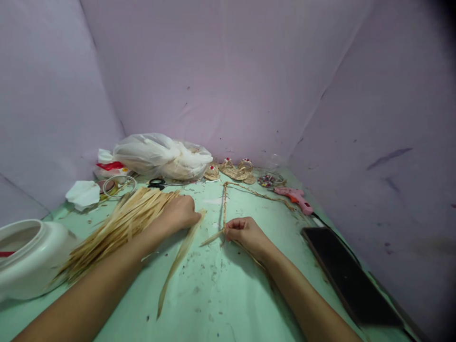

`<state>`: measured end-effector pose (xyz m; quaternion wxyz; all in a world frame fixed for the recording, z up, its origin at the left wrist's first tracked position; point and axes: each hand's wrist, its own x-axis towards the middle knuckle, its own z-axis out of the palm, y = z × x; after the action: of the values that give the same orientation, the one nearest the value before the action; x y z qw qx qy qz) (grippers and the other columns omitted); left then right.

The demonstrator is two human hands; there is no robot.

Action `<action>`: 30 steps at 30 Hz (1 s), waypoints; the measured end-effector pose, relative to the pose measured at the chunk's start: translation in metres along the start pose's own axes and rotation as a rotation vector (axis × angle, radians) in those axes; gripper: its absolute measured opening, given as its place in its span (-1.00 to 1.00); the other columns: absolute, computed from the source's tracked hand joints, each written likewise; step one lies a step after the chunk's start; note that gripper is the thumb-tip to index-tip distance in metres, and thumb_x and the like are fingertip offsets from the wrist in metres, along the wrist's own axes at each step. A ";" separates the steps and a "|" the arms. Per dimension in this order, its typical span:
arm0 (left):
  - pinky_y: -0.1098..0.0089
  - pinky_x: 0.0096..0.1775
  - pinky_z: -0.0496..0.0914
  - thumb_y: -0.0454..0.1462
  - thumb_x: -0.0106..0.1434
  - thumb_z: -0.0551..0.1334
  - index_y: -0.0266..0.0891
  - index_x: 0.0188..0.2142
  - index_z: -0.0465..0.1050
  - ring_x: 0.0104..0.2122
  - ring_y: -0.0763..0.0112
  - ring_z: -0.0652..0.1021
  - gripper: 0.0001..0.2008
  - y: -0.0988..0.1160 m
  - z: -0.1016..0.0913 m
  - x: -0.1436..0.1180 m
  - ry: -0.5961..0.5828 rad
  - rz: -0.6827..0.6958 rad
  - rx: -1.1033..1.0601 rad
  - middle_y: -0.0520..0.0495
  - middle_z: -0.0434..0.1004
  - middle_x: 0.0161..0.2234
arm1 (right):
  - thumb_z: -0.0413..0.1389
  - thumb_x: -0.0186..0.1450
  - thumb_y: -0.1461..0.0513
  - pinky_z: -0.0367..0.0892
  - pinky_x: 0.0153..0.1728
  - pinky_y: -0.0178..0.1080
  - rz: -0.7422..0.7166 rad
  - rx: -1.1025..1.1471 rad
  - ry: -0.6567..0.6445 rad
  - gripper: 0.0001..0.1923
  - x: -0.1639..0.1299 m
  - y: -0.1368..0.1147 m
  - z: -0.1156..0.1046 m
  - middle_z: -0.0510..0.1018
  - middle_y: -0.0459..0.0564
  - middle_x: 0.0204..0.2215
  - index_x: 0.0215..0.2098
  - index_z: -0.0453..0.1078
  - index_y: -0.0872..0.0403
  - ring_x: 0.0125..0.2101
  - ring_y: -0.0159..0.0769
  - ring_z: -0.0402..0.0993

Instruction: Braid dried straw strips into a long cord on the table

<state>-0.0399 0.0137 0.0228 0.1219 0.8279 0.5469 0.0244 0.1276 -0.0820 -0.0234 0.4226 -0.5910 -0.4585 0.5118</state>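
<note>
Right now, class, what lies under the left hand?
The left hand rests on a pile of straw strips and one loose strip on the table. What its palm covers is hidden.

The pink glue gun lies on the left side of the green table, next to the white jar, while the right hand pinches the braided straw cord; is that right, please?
Not quite: the head view shows the pink glue gun on the table's right side, beside the dark tablet, far from the white jar. The right hand does pinch the braided straw cord.
</note>
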 end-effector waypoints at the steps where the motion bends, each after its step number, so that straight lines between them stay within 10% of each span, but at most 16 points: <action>1: 0.47 -0.54 0.10 -0.14 -0.11 0.13 -0.26 -0.60 0.43 -0.56 0.38 0.38 -0.77 0.000 0.008 0.002 0.004 -0.002 -0.015 -0.13 0.44 -0.58 | 0.06 -0.09 0.28 -0.18 -0.67 -0.37 0.002 -0.003 0.000 -0.90 0.000 -0.001 0.000 0.21 -0.20 -0.81 -0.72 0.31 0.14 -0.73 -0.55 -0.05; 13: 0.49 -0.58 0.06 -0.23 -0.17 0.17 -0.30 -0.64 0.40 -0.61 0.47 0.34 -0.85 -0.001 0.012 0.002 -0.062 -0.021 -0.040 -0.03 0.34 -0.67 | 0.06 -0.10 0.27 -0.16 -0.66 -0.38 0.030 -0.022 0.005 -0.91 -0.003 -0.008 0.001 0.22 -0.19 -0.79 -0.69 0.30 0.17 -0.72 -0.56 -0.03; 24: 0.55 -0.69 -0.04 -0.26 -0.21 0.23 -0.30 -0.40 0.35 -0.75 0.62 0.16 -0.70 0.009 0.002 -0.006 -0.517 -0.016 -0.901 0.15 0.18 -0.75 | 0.08 -0.09 0.26 -0.10 -0.65 -0.39 0.001 0.012 -0.024 -0.90 0.003 0.003 -0.002 0.27 -0.18 -0.76 -0.65 0.34 0.17 -0.71 -0.56 0.01; 30: 0.53 -0.66 0.01 -0.25 -0.20 0.22 -0.34 -0.49 0.40 -0.73 0.61 0.16 -0.77 0.017 0.015 -0.007 -0.441 0.019 -0.837 0.12 0.18 -0.77 | 0.09 -0.10 0.26 -0.11 -0.65 -0.39 0.014 0.012 -0.028 -0.88 0.002 0.001 -0.003 0.29 -0.17 -0.76 -0.62 0.36 0.19 -0.71 -0.55 0.01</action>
<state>-0.0248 -0.0013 0.0129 0.5583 0.6979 0.4436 0.0674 0.1305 -0.0800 -0.0241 0.4160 -0.5845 -0.4573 0.5256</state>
